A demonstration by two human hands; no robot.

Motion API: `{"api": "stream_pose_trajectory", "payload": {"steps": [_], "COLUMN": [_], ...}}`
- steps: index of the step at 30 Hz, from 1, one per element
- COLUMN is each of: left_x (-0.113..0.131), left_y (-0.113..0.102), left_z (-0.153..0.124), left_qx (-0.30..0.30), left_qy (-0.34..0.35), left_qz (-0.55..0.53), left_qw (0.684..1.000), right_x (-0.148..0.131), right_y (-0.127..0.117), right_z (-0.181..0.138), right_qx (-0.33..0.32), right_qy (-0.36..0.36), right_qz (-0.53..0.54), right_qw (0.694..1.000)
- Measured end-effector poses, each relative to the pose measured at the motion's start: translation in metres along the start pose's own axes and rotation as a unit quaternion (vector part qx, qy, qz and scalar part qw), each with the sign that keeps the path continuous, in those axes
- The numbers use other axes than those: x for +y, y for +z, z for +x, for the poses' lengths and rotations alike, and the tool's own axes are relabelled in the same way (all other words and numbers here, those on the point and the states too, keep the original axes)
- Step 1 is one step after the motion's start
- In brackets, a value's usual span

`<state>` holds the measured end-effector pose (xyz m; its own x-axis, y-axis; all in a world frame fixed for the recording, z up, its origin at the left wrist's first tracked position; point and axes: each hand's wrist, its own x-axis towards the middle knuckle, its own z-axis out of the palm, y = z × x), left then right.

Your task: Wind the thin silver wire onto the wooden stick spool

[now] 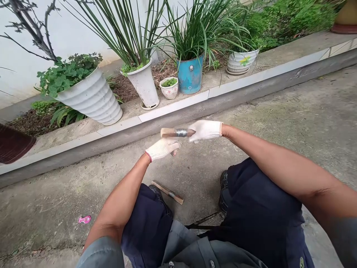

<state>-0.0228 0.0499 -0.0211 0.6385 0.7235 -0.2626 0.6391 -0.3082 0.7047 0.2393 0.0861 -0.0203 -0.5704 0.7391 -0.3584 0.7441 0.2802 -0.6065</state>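
My right hand (205, 130), in a white knit glove, is closed on the right end of a short wooden stick (168, 133). Silvery wire (181, 133) is wound tightly round the middle of that stick. Just below its left part is my left hand (163, 148), also gloved, with the fingers curled in. A thin strand shows by its fingertips, but I cannot make out what it holds. On the ground between my feet lies a second wooden stick (163, 189), with a wire winding near its right end.
A low concrete ledge (173, 99) crosses ahead, bearing a ribbed white pot (92, 97), a tall white pot (145, 85), a small white pot (169, 89), a blue bucket (190, 76) and a bowl-shaped pot (242, 61). A pink object (84, 219) lies on the concrete at left.
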Motion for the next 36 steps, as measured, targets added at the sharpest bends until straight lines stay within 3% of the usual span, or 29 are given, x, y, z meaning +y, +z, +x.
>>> {"api": "stream_pose_trajectory", "payload": {"steps": [5, 9, 14, 19, 22, 25, 28, 31, 33, 36], "left_x": [0.000, 0.001, 0.003, -0.004, -0.009, -0.010, -0.007, -0.002, 0.000, 0.000], "left_y": [0.003, 0.005, 0.005, 0.001, -0.002, -0.006, -0.008, -0.007, -0.005, 0.000], "left_z": [0.000, -0.001, 0.001, 0.004, 0.003, 0.001, -0.001, -0.003, -0.003, -0.002], "left_qx": [-0.030, -0.035, -0.015, 0.013, 0.011, 0.008, -0.003, -0.011, -0.010, -0.022], "left_qy": [-0.013, -0.025, -0.033, -0.018, -0.014, 0.019, 0.033, 0.011, 0.000, -0.007], "left_qz": [0.039, 0.065, 0.075, 0.108, 0.086, 0.037, -0.035, -0.084, -0.067, -0.007], "left_qw": [0.999, 0.997, 0.997, 0.994, 0.996, 0.999, 0.999, 0.996, 0.998, 1.000], "right_x": [0.000, 0.001, 0.000, -0.004, -0.002, 0.003, 0.005, 0.003, 0.000, 0.000], "right_y": [-0.006, -0.002, 0.016, 0.024, 0.018, 0.008, -0.001, -0.006, -0.007, -0.010], "right_z": [0.010, 0.015, 0.013, 0.006, 0.001, -0.006, -0.011, -0.008, -0.003, 0.004], "right_qx": [0.103, 0.022, -0.080, -0.102, -0.137, -0.153, -0.113, -0.039, 0.018, 0.087], "right_qy": [0.124, 0.172, 0.118, 0.056, 0.008, -0.020, -0.019, -0.001, 0.033, 0.092], "right_qz": [-0.172, -0.278, -0.318, -0.297, -0.233, -0.104, 0.005, 0.043, 0.031, -0.072], "right_qw": [0.972, 0.945, 0.937, 0.948, 0.963, 0.983, 0.993, 0.998, 0.999, 0.989]}}
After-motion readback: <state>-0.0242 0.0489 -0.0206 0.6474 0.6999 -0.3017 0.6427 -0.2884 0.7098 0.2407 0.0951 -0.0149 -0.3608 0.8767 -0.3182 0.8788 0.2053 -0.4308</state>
